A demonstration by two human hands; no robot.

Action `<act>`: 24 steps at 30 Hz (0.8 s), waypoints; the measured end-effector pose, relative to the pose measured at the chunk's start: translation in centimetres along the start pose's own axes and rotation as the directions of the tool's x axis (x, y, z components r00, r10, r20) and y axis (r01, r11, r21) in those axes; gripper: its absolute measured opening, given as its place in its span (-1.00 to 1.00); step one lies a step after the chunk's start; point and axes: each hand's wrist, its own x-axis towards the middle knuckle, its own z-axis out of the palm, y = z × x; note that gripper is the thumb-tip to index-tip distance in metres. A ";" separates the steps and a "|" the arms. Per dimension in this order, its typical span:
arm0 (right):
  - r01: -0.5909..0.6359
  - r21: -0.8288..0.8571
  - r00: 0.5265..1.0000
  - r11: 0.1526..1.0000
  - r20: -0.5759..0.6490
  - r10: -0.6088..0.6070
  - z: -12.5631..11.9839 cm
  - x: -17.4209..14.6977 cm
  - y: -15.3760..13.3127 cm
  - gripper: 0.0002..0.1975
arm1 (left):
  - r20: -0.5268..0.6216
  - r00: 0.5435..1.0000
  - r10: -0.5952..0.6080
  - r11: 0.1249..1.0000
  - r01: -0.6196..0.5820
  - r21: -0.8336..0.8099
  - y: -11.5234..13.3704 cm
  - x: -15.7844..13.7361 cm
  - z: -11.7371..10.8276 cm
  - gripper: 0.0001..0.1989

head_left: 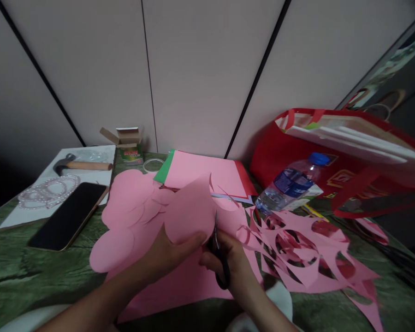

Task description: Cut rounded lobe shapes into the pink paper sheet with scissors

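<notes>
My left hand [174,251] pinches a piece of pink paper [190,210] between thumb and fingers, holding it up over the table. The piece has a rounded edge and a pointed top. In my right hand [230,258] is a pair of black-handled scissors [223,269], its blades against the right edge of that piece. A narrow pink strip hangs off near the blades. Beneath both hands lies a large pink sheet [180,290]. Rounded pink paper cutouts [131,198] overlap in a pile to the left.
Pink paper offcuts full of holes [307,258] spread at the right. Behind them are a water bottle [287,184] and a red bag [273,147]. Coloured sheets [207,168] lie at the back. A phone [69,216], a hammer [86,165] and an opened small box [131,152] are leftward.
</notes>
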 end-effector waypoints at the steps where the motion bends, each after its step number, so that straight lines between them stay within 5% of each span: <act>1: 0.000 -0.006 1.000 1.000 -0.003 0.000 0.0 0.0 0.1 -0.75 | -0.002 1.000 0.004 1.000 -0.004 -0.001 -0.1 0.0 0.0 -0.80; 24: -0.037 -0.057 0.999 0.998 -0.032 0.035 0.3 0.0 -0.2 -0.84 | -0.022 0.990 0.136 0.989 -0.137 -0.056 -1.8 0.7 -0.2 -0.86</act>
